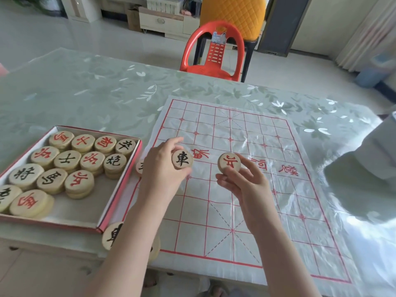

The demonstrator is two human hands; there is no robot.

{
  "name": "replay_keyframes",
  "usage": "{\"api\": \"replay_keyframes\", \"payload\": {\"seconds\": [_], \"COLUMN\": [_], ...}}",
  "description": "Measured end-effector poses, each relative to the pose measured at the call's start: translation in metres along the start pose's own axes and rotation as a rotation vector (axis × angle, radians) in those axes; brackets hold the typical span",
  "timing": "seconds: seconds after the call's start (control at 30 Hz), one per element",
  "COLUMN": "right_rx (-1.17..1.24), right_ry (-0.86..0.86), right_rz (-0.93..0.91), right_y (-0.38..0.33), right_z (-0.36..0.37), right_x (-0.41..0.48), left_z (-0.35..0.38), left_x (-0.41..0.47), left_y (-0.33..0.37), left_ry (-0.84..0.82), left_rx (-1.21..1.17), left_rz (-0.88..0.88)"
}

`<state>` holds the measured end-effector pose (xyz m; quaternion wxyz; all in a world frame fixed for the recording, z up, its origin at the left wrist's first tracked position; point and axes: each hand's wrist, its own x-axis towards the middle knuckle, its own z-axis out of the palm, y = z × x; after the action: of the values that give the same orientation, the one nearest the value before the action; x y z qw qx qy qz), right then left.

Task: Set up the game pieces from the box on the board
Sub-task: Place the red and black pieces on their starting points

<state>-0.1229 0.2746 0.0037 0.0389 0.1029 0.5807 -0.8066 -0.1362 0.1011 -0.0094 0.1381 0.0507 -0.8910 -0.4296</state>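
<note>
Head view, both hands up over the board (246, 189), which I see as a thin white sheet printed with a red grid, spread on the table (96, 93) to the right of the box (120, 185). My left hand (162, 170) is closed on a wooden disc with a black character (182, 160); the disc sits at the fingertips, face toward the camera, thumb under its lower edge and fingers curled behind, held above the board's left side near the middle row. My right hand (246, 181) pinches a disc with a red character (229, 163), also face up toward me, thumb below and fingers along its right rim, raised over the board's centre band. The two discs are near each other but apart. The box, red-edged and open, holds many more discs in stacks, red and black characters mixed. Another black-character disc (112, 235) lies at the box's near right corner, partly hidden by my left forearm. A red plastic chair (214, 50) stands beyond the table.
</note>
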Motion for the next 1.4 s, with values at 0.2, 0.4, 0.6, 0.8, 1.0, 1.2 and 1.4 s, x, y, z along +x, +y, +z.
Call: {"api": "replay_keyframes", "payload": {"seconds": [0.2, 0.4, 0.6, 0.8, 1.0, 1.2, 1.4], "right_rx": [0.011, -0.047, -0.105, -0.289, -0.604, -0.719, -0.699], "right_ry": [0.029, 0.001, 0.036, -0.01, 0.021, 0.076, 0.053], "right_rz": [-0.005, 0.03, 0.048, 0.021, -0.041, -0.045, -0.155], "right_y": [0.0, 0.006, 0.012, 0.003, 0.01, 0.024, 0.007], "right_z": [0.001, 0.006, 0.02, 0.051, 0.07, 0.068, 0.07], "right_x": [0.002, 0.001, 0.017, 0.083, 0.146, 0.173, 0.132], "left_z": [-0.006, -0.025, -0.046, -0.045, -0.036, -0.036, -0.034], "left_x": [0.002, -0.007, -0.009, -0.004, 0.003, 0.004, 0.002], "left_y": [0.002, 0.002, -0.003, -0.003, -0.003, -0.006, -0.001], "left_ry": [-0.057, -0.064, 0.008, 0.005, -0.012, -0.002, -0.006], "left_rx": [-0.018, -0.086, -0.13, -0.164, -0.203, -0.205, -0.185], "left_rz": [-0.001, -0.043, -0.097, -0.079, -0.055, -0.049, -0.015]}}
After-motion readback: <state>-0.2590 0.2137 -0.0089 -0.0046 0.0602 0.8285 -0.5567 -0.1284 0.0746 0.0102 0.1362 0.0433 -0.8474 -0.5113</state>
